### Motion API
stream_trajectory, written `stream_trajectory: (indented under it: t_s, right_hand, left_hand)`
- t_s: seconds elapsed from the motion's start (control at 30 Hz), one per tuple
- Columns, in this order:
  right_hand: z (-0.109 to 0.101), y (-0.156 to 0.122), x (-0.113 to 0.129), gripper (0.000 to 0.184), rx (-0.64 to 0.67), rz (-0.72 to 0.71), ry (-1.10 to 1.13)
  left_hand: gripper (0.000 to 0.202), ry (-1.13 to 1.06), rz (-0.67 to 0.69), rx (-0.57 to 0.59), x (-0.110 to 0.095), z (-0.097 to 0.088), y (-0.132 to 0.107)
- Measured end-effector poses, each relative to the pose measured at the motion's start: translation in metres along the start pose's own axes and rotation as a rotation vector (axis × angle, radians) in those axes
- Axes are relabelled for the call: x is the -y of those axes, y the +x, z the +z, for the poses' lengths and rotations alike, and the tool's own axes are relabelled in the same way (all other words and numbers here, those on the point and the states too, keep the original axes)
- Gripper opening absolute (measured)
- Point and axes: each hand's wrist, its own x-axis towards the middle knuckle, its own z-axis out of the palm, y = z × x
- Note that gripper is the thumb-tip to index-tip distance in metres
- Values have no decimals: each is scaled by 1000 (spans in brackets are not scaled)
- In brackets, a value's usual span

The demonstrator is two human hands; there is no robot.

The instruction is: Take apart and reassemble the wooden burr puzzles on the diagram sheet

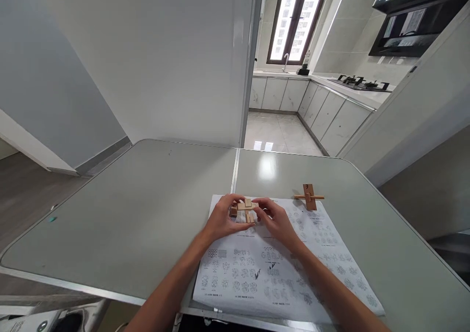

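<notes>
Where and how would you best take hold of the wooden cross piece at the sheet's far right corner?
Probably pinch the wooden cross piece by its plate's near end, the right hand coming from the near side: this flat end juts toward the person, clear of the crossing rod.

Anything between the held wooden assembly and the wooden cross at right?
Yes: the right hand, at the right end of the wooden assembly. Past it, just the flat printed sheet before the wooden cross.

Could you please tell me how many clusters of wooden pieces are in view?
2: the held cluster between the left hand and right hand, and the crossed cluster at the far right corner of the printed paper. The hands may hide further pieces.
</notes>
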Motion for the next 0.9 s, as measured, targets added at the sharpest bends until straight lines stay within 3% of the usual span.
stream_trajectory:
  t_s: [0.27, 0.4, 0.53, 0.77, 0.9]
  right_hand:
    - [1, 2, -5, 43, -24, 64, 86]
    - [2, 3, -9, 43, -100, -2, -49]
    - [8, -2, -12, 31, -1, -151, -277]
    - [29, -10, -15, 59, 182, -285, -479]
    - [33, -9, -14, 55, 210, -274, -577]
  left_hand:
    - [60, -4, -8, -61, 2, 2, 1]
    - [57, -62, -110, -258, 9, -2, 7]
    - [54, -191, -184, -403, 21, -5, 12]
    - [57, -173, -199, -386, 21, 1, 12]
    - [57, -141, -178, -351, 17, 1, 11]
